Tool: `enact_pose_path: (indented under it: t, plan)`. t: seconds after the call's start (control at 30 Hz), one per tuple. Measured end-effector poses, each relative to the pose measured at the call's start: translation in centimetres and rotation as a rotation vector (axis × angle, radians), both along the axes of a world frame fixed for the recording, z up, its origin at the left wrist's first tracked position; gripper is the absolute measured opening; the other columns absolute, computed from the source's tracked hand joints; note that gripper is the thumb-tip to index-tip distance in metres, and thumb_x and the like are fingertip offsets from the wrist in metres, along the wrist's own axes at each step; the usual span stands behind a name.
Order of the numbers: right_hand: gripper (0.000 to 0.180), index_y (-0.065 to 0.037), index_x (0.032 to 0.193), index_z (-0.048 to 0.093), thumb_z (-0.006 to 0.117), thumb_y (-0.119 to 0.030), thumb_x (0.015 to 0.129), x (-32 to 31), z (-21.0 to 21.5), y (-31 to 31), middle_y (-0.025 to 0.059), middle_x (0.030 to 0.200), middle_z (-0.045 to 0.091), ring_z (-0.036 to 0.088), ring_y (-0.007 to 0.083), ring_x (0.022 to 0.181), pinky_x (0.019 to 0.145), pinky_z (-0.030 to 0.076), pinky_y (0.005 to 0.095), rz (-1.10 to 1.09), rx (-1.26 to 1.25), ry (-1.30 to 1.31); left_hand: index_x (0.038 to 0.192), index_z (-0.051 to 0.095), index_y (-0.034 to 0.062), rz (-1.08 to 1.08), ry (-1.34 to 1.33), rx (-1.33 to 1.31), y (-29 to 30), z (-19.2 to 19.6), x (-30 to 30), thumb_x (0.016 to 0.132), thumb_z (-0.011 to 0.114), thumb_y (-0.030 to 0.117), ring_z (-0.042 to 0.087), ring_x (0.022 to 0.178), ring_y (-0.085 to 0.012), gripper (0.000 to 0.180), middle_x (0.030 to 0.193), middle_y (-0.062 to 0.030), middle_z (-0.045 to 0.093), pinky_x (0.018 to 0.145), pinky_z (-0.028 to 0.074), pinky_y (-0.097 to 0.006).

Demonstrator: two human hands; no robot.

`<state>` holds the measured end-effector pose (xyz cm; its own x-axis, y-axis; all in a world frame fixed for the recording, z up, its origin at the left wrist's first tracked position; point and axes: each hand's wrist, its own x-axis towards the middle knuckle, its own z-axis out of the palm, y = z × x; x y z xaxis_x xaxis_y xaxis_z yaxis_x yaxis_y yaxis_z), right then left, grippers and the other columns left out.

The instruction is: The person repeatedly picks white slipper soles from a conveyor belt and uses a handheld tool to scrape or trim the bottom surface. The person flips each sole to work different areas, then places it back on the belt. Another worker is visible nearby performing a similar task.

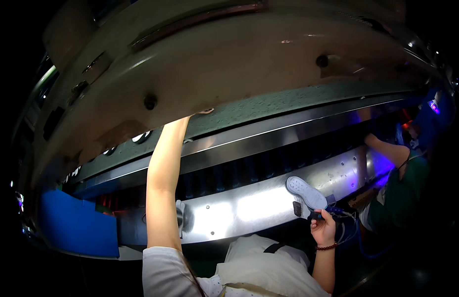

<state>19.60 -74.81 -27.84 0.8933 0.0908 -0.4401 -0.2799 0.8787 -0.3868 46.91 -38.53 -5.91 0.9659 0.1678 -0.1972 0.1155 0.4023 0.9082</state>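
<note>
My left arm stretches up beneath the overhanging machine hood. Of my left hand (205,111) only a little shows at the hood's lower edge, above the green conveyor belt (269,106); its fingers and anything in them are hidden. My right hand (322,228), with a beaded bracelet at the wrist, is closed at the heel end of a shoe (306,193). The shoe's pale grey sole faces up, and its light upper with a dark patch shows at one side. It is over the brushed metal ledge (264,204).
Overhead hangs the large beige hood (229,69). White-and-dark items (141,137) sit on the belt at left. A metal rail (249,138) and dark rollers (239,173) run below it. A blue panel (81,225) stands left; a co-worker's arm (389,149) reaches in at right, near blue cables (360,242).
</note>
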Motion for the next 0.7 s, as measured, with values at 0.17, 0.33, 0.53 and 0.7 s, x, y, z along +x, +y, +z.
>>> enact_pose_path:
  t: [0.17,0.33,0.53,0.7]
  plan:
    - [0.019,0.000,0.084,0.057,0.049,-0.017,0.083,0.6,0.4,0.4,0.0092,0.069,0.059,0.057,0.0176,0.056,0.049,0.043,0.0244,0.041,0.020,-0.016,0.127,0.025,0.0091,-0.066,-0.009,-0.117,-3.5,-1.0,-0.3,0.081,0.037,0.053,0.034,0.115,-0.0333,0.064,0.128,-0.0146,0.031,0.086,0.029,-0.061]
    - [0.018,0.001,0.084,0.057,0.049,-0.014,0.083,2.4,1.0,0.5,0.0101,0.071,0.059,0.057,0.0180,0.056,0.050,0.044,0.0247,0.090,0.030,-0.061,0.129,0.022,0.0104,0.024,-0.148,-0.109,-4.3,-1.6,-2.6,0.081,0.036,0.054,0.031,0.118,-0.0339,0.066,0.130,-0.0157,0.028,0.088,0.028,-0.062]
    - [0.017,0.001,0.083,0.057,0.049,-0.014,0.082,3.3,0.4,0.4,0.0104,0.072,0.059,0.057,0.0181,0.056,0.050,0.045,0.0249,0.119,0.036,-0.063,0.118,0.040,0.0083,0.463,0.000,0.505,1.7,-1.4,-0.7,0.079,0.049,0.043,0.038,0.113,-0.0341,0.053,0.122,-0.0154,0.040,0.087,0.034,-0.051]
    - [0.017,0.001,0.084,0.057,0.049,-0.014,0.083,3.6,-0.2,0.4,0.0110,0.075,0.059,0.057,0.0180,0.058,0.052,0.046,0.0245,0.139,0.072,-0.065,0.111,0.045,0.0076,0.200,-0.267,1.556,-4.4,-2.1,2.6,0.078,0.051,0.041,0.040,0.111,-0.0340,0.047,0.117,-0.0151,0.045,0.086,0.035,-0.048]
